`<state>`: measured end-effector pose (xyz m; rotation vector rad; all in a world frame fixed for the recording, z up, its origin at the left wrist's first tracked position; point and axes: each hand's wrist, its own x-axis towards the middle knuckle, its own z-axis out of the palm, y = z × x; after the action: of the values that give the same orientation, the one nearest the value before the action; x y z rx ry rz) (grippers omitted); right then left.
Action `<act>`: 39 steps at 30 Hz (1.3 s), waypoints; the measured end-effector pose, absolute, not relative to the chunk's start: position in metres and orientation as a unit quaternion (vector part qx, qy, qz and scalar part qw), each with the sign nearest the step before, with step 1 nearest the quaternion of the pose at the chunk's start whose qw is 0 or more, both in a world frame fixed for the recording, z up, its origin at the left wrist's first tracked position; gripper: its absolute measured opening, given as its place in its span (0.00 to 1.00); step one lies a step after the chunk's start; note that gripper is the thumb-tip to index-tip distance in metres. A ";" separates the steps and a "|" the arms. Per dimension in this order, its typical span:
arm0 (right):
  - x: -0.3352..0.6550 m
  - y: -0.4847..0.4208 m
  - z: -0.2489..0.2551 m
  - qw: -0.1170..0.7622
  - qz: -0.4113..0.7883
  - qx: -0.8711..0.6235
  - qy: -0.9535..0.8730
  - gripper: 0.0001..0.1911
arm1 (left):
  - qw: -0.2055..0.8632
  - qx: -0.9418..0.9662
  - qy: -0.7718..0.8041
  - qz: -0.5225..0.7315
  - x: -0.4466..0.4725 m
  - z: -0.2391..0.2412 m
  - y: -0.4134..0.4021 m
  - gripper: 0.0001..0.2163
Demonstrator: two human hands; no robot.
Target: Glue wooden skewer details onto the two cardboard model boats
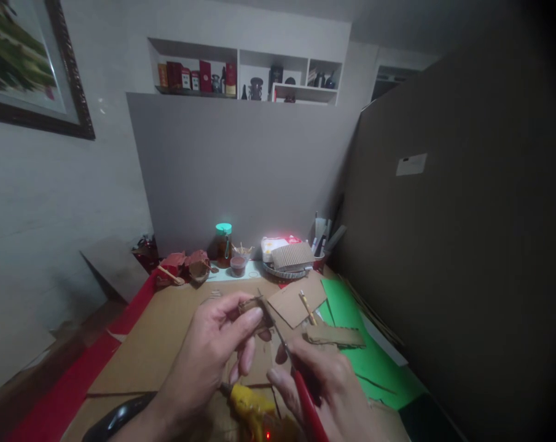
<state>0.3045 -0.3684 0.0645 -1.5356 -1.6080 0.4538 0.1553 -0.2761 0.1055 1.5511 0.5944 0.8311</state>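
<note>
Between thumb and fingers, my left hand pinches a small brown piece of cardboard. My right hand is wrapped round red-handled scissors, whose dark blades reach up to the edge of that piece. Whether the blades are cutting into it I cannot tell. Below my hands lies a yellow glue gun with a red light lit on it. Cardboard sheets cover the table underneath, partly hidden by my forearms.
Cardboard strips, a pencil and green paper lie to the right. At the back stand a bottle with a green lid, a small tub and a round tray. Grey panels rise behind and at the right.
</note>
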 end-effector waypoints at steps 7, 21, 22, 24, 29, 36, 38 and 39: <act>0.308 -0.365 0.063 0.417 0.174 -0.609 -0.652 0.14 | 0.583 0.695 0.261 0.330 0.160 0.100 -0.281 0.12; 0.314 -0.374 0.077 0.402 0.210 -0.604 -0.656 0.17 | 0.642 0.663 0.253 0.291 0.147 0.112 -0.273 0.10; 0.314 -0.374 0.078 0.401 0.210 -0.603 -0.657 0.16 | 0.643 0.657 0.260 0.297 0.147 0.112 -0.273 0.11; 0.313 -0.374 0.079 0.398 0.205 -0.601 -0.662 0.16 | 0.641 0.647 0.272 0.312 0.148 0.112 -0.274 0.11; 0.311 -0.372 0.078 0.423 0.112 -0.599 -0.670 0.18 | 0.623 0.661 0.272 0.318 0.147 0.114 -0.274 0.13; 0.312 -0.372 0.076 0.416 0.059 -0.599 -0.682 0.20 | 0.598 0.687 0.270 0.312 0.143 0.116 -0.272 0.12; 0.312 -0.373 0.077 0.413 0.068 -0.597 -0.684 0.20 | 0.606 0.680 0.260 0.322 0.142 0.116 -0.272 0.11; 0.313 -0.374 0.077 0.410 0.080 -0.596 -0.686 0.19 | 0.611 0.675 0.254 0.327 0.142 0.116 -0.271 0.11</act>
<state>0.3126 -0.3737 0.0775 -1.4998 -1.7273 0.2022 0.1418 -0.2714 0.1156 1.5567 0.5858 0.7553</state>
